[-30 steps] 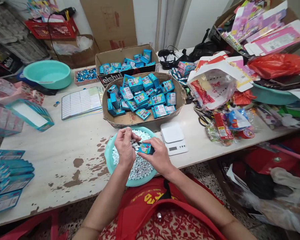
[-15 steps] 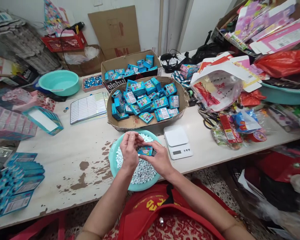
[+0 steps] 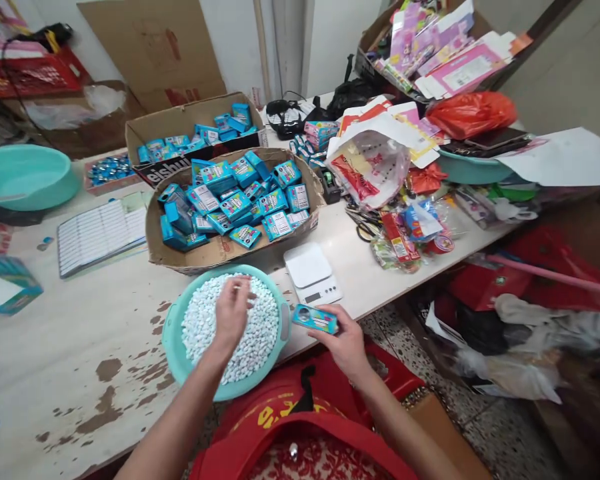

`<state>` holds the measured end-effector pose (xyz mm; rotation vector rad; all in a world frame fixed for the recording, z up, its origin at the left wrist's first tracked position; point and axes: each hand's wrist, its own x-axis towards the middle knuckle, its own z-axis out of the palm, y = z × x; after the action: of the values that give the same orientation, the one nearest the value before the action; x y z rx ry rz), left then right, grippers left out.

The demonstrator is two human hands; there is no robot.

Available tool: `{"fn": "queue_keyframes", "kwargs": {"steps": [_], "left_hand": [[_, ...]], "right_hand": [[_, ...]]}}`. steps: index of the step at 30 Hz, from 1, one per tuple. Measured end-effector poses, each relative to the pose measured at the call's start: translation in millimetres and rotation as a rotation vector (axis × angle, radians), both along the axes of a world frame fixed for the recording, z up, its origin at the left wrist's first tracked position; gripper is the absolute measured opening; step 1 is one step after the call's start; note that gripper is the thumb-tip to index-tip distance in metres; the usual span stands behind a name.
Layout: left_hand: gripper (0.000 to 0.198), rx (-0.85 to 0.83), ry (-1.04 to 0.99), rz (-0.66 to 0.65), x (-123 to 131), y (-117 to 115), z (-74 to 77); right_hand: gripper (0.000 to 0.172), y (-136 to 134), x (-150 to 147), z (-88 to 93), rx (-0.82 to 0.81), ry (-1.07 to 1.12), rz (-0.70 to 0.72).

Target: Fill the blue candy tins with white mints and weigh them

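My left hand [image 3: 232, 315] is over the small white and pale blue candies [image 3: 200, 320] in a turquoise basin [image 3: 173, 347]. Its curled fingers are smeared by motion, and whether they hold any candies is unclear. Beyond the basin's right rim, my right hand [image 3: 344, 339] grips a small blue box [image 3: 314, 319] between thumb and fingers. The box lies almost level, with a round silvery spot showing near its left end. A white digital scale [image 3: 313, 273] sits just behind it on the table.
Behind the basin, a cut-down carton [image 3: 230, 257] holds several blue boxes [image 3: 235, 205], with a second such carton [image 3: 175, 113] farther back. Printed sheets [image 3: 100, 233] lie to the left. Scissors [image 3: 365, 227] and packaged sweets [image 3: 400, 237] are on the right.
My hands have separated: the left went down to the candies, while the right carried the blue box rightward past the basin's rim. The camera view has swung right.
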<state>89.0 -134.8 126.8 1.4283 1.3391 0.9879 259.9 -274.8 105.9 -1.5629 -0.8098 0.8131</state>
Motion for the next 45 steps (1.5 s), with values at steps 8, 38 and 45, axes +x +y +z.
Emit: {"fn": "queue_keyframes", "kwargs": {"steps": [8, 38, 45], "left_hand": [[0.019, 0.232, 0.936, -1.142, 107.0, -62.8, -78.5], [0.020, 0.592, 0.553, -0.649, 37.7, -21.8, -52.6], [0.011, 0.680, 0.703, -0.293, -36.3, -4.8, -49.3]], "right_hand": [[0.042, -84.0, 64.2, -37.3, -0.287, -0.166, -0.408], [0.050, -62.6, 63.8, -49.1, -0.352, -0.081, -0.367], [0.052, -60.0, 51.9, -54.0, -0.363, -0.110, -0.296]]}}
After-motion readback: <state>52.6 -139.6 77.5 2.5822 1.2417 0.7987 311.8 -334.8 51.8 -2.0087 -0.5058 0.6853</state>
